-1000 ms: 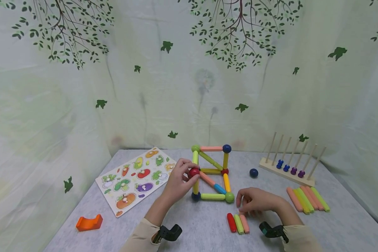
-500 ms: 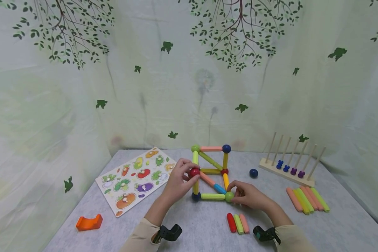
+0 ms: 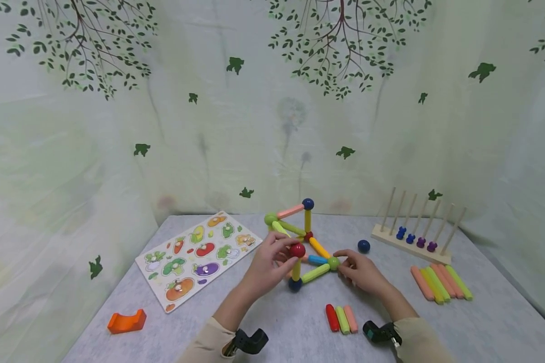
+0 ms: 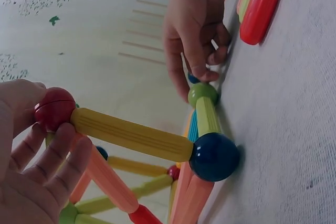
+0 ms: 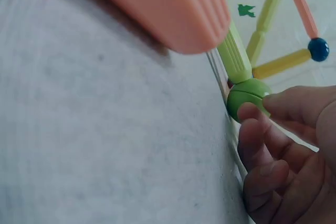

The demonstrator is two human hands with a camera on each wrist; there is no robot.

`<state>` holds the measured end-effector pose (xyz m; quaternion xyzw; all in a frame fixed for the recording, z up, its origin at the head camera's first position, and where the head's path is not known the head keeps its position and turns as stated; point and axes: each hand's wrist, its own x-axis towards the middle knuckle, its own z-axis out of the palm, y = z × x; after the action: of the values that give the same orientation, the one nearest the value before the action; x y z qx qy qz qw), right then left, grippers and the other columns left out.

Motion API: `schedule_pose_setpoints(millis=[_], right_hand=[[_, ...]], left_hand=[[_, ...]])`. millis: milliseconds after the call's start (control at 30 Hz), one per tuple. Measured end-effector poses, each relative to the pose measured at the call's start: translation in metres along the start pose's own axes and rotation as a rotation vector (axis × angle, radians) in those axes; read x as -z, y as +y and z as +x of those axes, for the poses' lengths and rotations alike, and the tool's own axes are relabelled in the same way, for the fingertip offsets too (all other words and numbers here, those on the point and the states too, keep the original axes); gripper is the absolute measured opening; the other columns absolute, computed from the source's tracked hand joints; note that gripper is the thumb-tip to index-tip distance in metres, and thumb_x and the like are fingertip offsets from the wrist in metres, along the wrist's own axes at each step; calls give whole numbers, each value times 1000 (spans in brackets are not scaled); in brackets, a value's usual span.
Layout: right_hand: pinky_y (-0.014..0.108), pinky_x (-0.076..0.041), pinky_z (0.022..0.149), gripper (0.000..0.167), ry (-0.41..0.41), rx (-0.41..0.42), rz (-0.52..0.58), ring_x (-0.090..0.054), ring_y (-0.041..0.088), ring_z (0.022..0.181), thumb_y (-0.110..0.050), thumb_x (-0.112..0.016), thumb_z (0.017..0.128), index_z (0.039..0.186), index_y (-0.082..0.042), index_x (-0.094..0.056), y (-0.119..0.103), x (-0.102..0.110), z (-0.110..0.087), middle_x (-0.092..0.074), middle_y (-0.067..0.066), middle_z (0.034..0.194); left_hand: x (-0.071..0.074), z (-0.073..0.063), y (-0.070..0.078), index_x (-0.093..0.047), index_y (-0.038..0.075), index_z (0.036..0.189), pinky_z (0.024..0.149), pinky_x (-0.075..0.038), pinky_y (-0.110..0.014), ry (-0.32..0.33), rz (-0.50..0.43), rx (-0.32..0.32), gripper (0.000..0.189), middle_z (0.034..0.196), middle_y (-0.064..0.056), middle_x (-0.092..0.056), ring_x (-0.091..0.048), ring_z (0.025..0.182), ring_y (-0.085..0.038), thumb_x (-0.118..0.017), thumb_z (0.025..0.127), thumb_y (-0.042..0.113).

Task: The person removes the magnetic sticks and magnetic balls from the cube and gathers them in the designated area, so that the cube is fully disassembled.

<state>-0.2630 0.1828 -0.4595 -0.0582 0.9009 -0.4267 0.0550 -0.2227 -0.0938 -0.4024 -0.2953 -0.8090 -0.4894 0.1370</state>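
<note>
A stick-and-ball frame of coloured rods and balls stands mid-table in the head view. My left hand [image 3: 267, 267] grips its red ball [image 3: 297, 250], atop a yellow rod [image 4: 131, 134] that rises from a navy ball [image 4: 214, 157] on the table. My right hand [image 3: 361, 272] pinches the green ball [image 5: 248, 99] at the frame's right front corner between thumb and fingers. A lime rod [image 3: 315, 274] joins the navy and green balls. Farther back, another green ball [image 3: 270, 219] and a navy ball [image 3: 308, 203] are linked by a pink rod [image 3: 290, 211].
Red, lime and pink short rods [image 3: 342, 319] lie in front. A loose navy ball [image 3: 364, 246], a peg rack [image 3: 413, 244] and several longer rods [image 3: 441, 283] are at right. At left are a vegetable puzzle board [image 3: 195, 257] and an orange curved block [image 3: 126, 321].
My right hand has come left from near the short rods to the green ball. The frame has since turned: its green corner moved back, its red-ball side forward and right with my left hand.
</note>
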Motion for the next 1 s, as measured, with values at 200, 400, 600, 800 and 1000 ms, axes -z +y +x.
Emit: schedule_pose_setpoints(millis=[200,400,600,800,1000], right_hand=[[30,-47,56,47,-11,-2,27,-59,18,68,-17,-64,96,142,-18,-52,0,0,2,-65,7,108],[30,-48,57,46,-7,-4,28,-59,18,70,-18,-63,97,141,-21,-50,-5,1,-1,-62,7,117],[30,-50,56,38,-113,111,28,-61,20,68,-20,-63,97,134,-16,-56,-26,2,-6,-63,7,109],[32,-53,61,48,-363,177,56,-63,22,70,-26,-66,96,141,-18,-51,-45,-15,-11,-62,7,106],[34,-53,64,43,-455,164,41,-62,22,70,-23,-67,96,135,-16,-53,-53,-29,-17,-62,6,98]], left_hand=[[-1,0,5,-63,17,132,86,-59,-30,-67,-28,30,39,125,-1,-52,-66,99,-14,-69,94,11],[4,1,3,-63,20,131,80,-58,-26,-49,-11,12,39,124,-2,-57,-65,98,-12,-69,94,11],[18,5,-10,-68,14,123,90,-54,-34,194,74,-50,32,121,-3,-59,-58,105,-14,-69,92,8],[28,8,-25,-52,21,144,114,-33,-60,204,84,108,55,158,-6,-33,-32,147,-29,-68,92,15],[29,9,-34,-31,38,155,119,-21,-64,44,-151,358,69,168,0,-19,-18,155,-33,-64,96,27]])
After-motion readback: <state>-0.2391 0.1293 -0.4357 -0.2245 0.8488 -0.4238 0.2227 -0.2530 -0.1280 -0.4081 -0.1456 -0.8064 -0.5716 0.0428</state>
